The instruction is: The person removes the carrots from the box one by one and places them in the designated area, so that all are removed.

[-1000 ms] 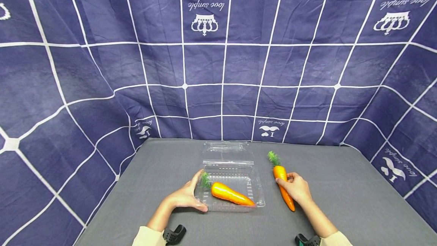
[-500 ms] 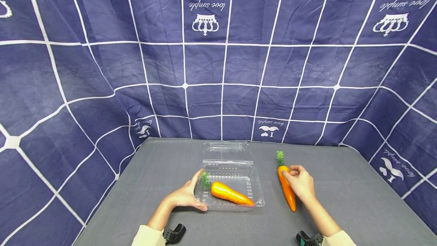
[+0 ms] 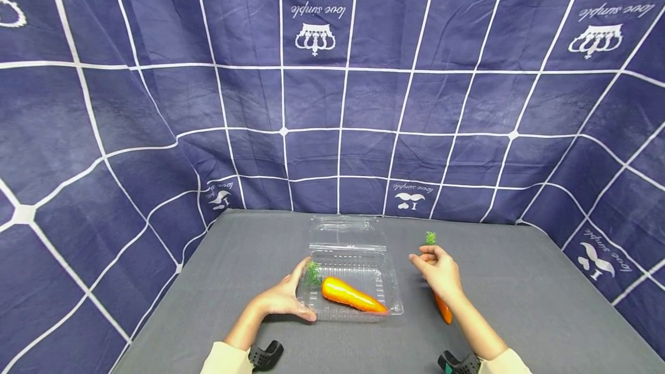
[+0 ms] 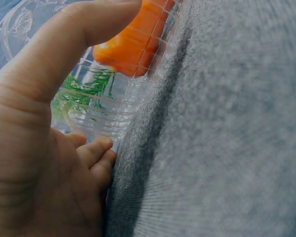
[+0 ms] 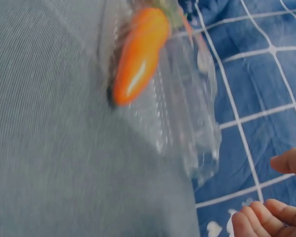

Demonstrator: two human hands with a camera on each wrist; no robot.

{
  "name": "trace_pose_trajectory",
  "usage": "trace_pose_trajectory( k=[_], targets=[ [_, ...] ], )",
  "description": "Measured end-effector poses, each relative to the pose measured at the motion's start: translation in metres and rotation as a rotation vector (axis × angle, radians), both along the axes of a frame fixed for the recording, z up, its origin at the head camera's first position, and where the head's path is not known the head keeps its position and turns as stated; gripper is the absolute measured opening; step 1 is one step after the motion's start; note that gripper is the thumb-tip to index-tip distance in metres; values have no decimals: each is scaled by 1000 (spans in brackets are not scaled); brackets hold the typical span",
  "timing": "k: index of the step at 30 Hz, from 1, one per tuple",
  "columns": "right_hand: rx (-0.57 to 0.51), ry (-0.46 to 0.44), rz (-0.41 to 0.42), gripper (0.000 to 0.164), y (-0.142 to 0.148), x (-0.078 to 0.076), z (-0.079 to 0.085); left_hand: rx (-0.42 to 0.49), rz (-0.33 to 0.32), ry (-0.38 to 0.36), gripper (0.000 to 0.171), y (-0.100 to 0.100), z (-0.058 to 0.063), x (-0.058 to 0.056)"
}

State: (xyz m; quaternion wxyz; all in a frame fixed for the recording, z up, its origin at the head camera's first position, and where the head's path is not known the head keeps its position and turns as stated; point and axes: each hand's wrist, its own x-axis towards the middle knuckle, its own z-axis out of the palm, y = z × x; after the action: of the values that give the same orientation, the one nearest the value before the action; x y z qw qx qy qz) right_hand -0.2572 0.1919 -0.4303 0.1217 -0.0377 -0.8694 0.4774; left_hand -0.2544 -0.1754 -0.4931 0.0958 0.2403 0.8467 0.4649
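On the grey table stands a clear plastic clamshell box (image 3: 355, 260), its lid (image 3: 345, 224) folded back. One orange carrot (image 3: 347, 294) lies in it, green top toward the left. My left hand (image 3: 283, 298) holds the box's left side, thumb at the near corner and fingers at the far one; the left wrist view shows the thumb (image 4: 54, 49) and bent fingers against the wall. Right of the box lies a second carrot (image 3: 444, 309), its middle hidden by my right hand (image 3: 440, 273). That hand hovers over it with thumb and fingers apart, holding nothing.
A blue cloth (image 3: 363, 103) with white grid lines hangs behind and on both sides of the grey table (image 3: 249, 241). Black bands (image 3: 266, 355) sit on both wrists.
My right hand has let go of the second carrot and moved left across it. Before that, the carrot shifted slightly right and turned. The left hand and the box stay put.
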Motion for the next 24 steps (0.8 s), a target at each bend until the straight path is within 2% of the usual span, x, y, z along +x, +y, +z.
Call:
trace_pose_trajectory(
  k=[12,24],
  targets=[
    [-226,36,169,35,-43,-1,0,-1,-2,2,130,0,0,0],
    [-162,58,312,31,-78,3,-6,-7,7,12,130,0,-1,-1]
  ],
)
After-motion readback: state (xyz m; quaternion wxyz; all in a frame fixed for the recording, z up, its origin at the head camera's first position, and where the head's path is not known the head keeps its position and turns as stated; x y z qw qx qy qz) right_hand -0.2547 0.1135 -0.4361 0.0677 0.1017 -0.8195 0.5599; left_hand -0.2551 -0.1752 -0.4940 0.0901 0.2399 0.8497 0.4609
